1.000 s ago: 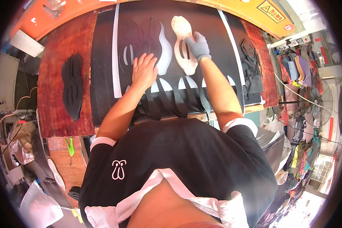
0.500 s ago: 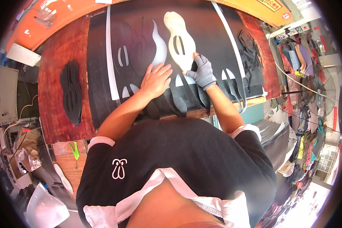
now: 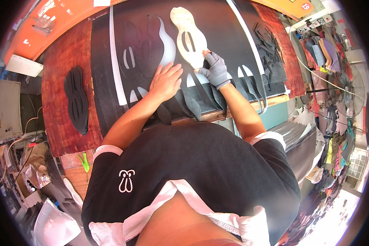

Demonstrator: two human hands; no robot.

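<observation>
A cream, sole-shaped template (image 3: 191,37) with two long slots in its middle lies on a black sheet (image 3: 229,49). Gloved in grey with bare fingertips, my right hand (image 3: 215,71) grips the template's near end, thumb at the tip and fingers on the right edge. My left hand (image 3: 166,82) rests flat on the sheet with its fingers stretched, just below a curved white gap (image 3: 168,45). Cut sole outlines show in the sheet left of that gap. Along the near edge, cut-out openings leave narrow black strips (image 3: 192,100) hanging.
A stack of black sole-shaped pieces (image 3: 76,100) lies on the reddish board (image 3: 55,90) at left. Black offcuts (image 3: 268,53) are heaped at right. An orange machine (image 3: 65,20) spans the far side. A bright green tool (image 3: 85,162) hangs near the lower left.
The whole view has shifted slightly, so the table appears a little higher and further left. Both hands keep nearly the same places, the right one still on the template.
</observation>
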